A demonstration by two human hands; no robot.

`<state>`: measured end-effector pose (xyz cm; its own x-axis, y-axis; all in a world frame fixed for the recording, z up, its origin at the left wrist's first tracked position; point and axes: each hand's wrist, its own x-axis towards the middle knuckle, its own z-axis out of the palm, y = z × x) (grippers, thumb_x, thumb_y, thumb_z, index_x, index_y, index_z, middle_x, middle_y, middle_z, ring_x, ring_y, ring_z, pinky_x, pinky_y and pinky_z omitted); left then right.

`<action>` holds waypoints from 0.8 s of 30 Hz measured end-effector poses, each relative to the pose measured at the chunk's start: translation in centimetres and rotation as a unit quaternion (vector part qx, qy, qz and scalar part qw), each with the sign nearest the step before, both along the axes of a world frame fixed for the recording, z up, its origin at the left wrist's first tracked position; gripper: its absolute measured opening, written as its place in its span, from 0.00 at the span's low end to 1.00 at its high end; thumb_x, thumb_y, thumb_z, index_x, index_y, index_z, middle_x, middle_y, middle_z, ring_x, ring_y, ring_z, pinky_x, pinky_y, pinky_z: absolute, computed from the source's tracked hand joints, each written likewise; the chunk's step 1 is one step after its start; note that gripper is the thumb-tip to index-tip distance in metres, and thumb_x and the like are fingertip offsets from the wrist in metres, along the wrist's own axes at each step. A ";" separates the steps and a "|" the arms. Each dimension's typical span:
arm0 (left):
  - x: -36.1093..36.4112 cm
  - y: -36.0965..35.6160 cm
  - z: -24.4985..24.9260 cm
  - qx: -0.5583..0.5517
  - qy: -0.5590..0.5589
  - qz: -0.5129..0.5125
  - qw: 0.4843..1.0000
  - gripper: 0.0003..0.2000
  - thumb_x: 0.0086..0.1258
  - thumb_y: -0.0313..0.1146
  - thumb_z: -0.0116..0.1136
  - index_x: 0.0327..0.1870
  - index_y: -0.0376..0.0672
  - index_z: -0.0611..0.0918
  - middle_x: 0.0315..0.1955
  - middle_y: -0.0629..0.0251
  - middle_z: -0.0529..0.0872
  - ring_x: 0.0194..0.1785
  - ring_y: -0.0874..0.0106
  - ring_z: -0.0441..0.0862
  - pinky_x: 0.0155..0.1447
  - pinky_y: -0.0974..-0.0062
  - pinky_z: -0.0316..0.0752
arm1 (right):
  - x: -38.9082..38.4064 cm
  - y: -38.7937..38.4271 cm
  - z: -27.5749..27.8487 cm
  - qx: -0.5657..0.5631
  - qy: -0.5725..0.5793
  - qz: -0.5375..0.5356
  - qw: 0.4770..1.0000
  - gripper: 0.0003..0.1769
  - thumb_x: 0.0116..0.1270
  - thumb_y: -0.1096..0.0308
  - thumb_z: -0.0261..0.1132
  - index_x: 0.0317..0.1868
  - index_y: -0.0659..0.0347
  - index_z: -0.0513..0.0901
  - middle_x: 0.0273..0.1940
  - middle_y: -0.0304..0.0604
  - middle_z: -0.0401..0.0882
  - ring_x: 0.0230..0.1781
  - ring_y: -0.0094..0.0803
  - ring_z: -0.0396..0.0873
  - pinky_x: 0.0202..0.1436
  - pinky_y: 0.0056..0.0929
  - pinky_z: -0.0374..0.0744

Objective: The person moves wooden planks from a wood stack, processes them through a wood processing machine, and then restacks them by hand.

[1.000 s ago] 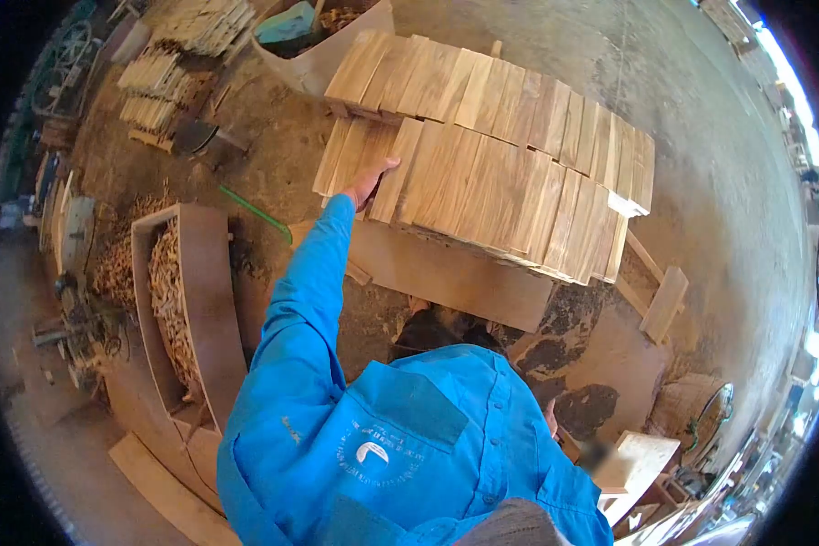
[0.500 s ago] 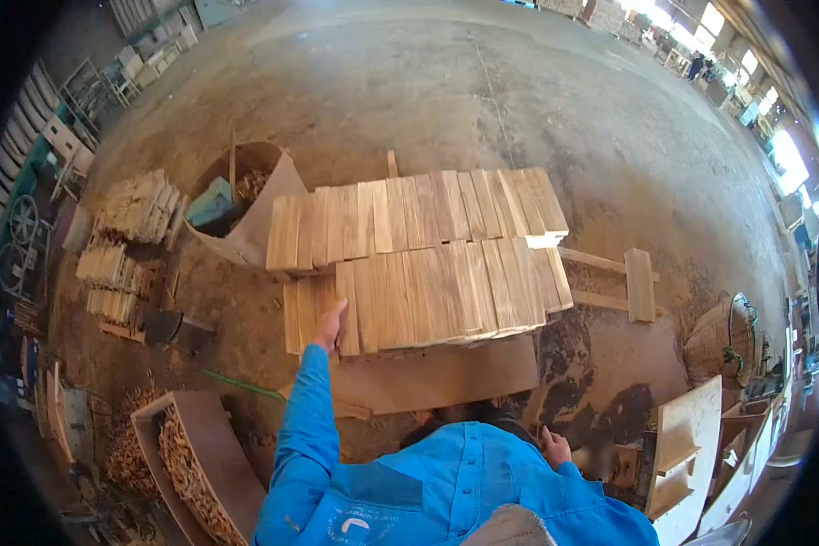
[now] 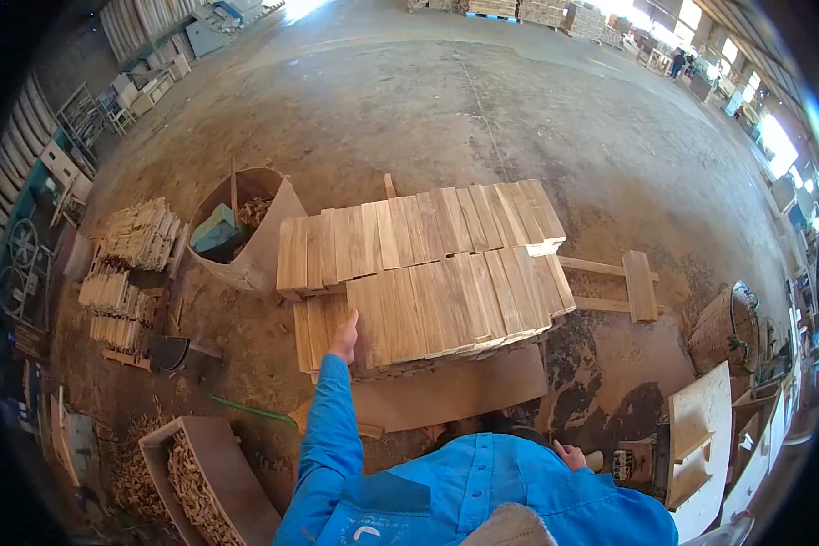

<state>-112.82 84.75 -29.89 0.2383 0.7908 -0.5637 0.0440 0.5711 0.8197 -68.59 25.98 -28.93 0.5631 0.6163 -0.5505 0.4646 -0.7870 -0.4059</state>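
Workshop floor (image 3: 382, 118) spreads out beyond the stack of boards (image 3: 455, 291), which stands right in front of the person. And look: the end board (image 3: 366, 314), angled slightly apart a second ago, now seems flush with the front row, so that row reads as closed up. Left hand (image 3: 344, 337) rests against the stack's left end, fingers partly hidden; gripping or just pressing, I can't tell. Right hand (image 3: 571, 455), near side of the stack, looks curled, its grasp unclear. Lower layers stay mostly covered.
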 end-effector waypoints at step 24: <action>15.7 -14.4 11.3 0.472 0.099 -0.144 0.864 0.25 0.90 0.35 0.53 0.79 0.27 0.71 0.77 0.45 0.76 0.78 0.58 0.76 0.79 0.61 0.75 | 15.0 -5.6 11.1 0.262 -0.462 -0.209 0.821 0.35 0.74 0.45 0.73 0.66 0.67 0.84 0.64 0.59 0.83 0.67 0.59 0.79 0.72 0.55 0.77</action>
<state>-97.10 70.37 -18.59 0.4738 0.8448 0.2486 0.2655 -0.4062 0.8744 -53.56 20.38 -17.81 0.8136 0.2789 0.5102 0.4986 -0.7861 -0.3653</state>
